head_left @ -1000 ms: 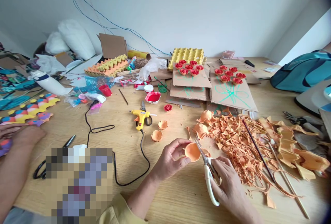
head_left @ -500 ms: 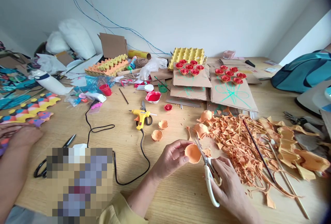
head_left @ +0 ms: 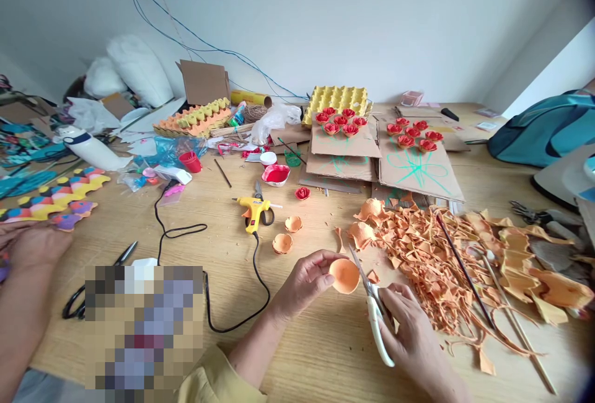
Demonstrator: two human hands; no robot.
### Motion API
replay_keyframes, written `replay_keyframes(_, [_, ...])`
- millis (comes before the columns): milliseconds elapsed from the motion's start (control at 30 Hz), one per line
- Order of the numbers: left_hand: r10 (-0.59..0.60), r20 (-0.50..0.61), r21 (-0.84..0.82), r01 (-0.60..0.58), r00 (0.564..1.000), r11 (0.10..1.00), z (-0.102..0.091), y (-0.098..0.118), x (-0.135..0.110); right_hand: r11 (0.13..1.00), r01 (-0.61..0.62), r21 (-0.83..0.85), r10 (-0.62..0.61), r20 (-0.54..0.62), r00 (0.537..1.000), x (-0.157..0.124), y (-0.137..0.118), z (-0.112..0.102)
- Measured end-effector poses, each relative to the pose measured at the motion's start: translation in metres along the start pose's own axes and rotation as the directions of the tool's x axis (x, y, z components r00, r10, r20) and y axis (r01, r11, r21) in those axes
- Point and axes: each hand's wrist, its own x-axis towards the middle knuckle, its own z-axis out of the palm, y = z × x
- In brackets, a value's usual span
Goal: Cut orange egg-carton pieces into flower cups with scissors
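Between the thumb and fingers of my left hand (head_left: 304, 285) is an orange egg carton cup (head_left: 344, 276), its hollow side facing me. My right hand (head_left: 409, 322) grips white-handled scissors (head_left: 375, 322), whose blades point up just right of the cup's rim. Beyond the scissors, more orange cups (head_left: 362, 235) lie at the edge of a heap of orange carton scraps (head_left: 427, 260). Left of my left hand, two scalloped orange cups (head_left: 282, 243) rest on the wooden table (head_left: 297, 359). A small red paper rose (head_left: 302, 193) lies behind them.
A yellow glue gun (head_left: 253, 212) with a black cord lies left of centre. Red roses (head_left: 341, 121) stand on cardboard (head_left: 413, 170) at the back. A dish of red paint (head_left: 276, 174) is nearby. At the far left, another person's hand (head_left: 39, 248) touches a painted egg carton (head_left: 56, 195).
The cup in my left hand has shifted slightly left, away from the scissor blades. The blades have come closer together. At the far left, the other person's hand has moved a little left.
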Motion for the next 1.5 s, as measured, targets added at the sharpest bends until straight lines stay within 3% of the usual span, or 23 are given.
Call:
replay_keyframes(333, [-0.107, 0.035, -0.313, 0.113, 0.994, 0.943, 0.002, -0.007, 0.000, 0.994, -0.085, 0.066, 0.087, -0.033, 0.996, -0.001, -0.002, 0.002])
replay_keyframes(533, [-0.127, 0.038, -0.354, 0.132, 0.991, 0.926, 0.004, -0.006, 0.002, 0.994, -0.089, 0.062, 0.090, -0.018, 0.996, 0.000, -0.001, 0.003])
replay_keyframes(800, [-0.194, 0.061, -0.490, 0.199, 0.979, 0.849, -0.001, -0.013, 0.003, 0.981, -0.147, 0.128, 0.159, -0.088, 0.983, -0.001, -0.001, 0.002])
replay_keyframes(1033, [-0.309, 0.285, -0.457, 0.412, 0.907, 0.788, 0.010, -0.026, 0.001, 0.811, -0.295, 0.505, 0.378, -0.066, 0.924, -0.003, 0.003, 0.003])
replay_keyframes(1233, [-0.379, 0.385, -0.355, 0.514, 0.842, 0.781, 0.017, -0.036, -0.003, 0.641, -0.325, 0.695, 0.436, 0.018, 0.900, -0.004, -0.001, 0.006])
replay_keyframes(1300, [-0.380, 0.388, -0.343, 0.514, 0.840, 0.786, 0.017, -0.037, -0.003, 0.626, -0.339, 0.702, 0.438, 0.043, 0.898, -0.004, -0.002, 0.005])
replay_keyframes(1500, [-0.327, 0.316, -0.360, 0.432, 0.890, 0.827, 0.017, -0.038, -0.002, 0.658, -0.345, 0.669, 0.439, 0.030, 0.898, -0.003, -0.002, 0.005])
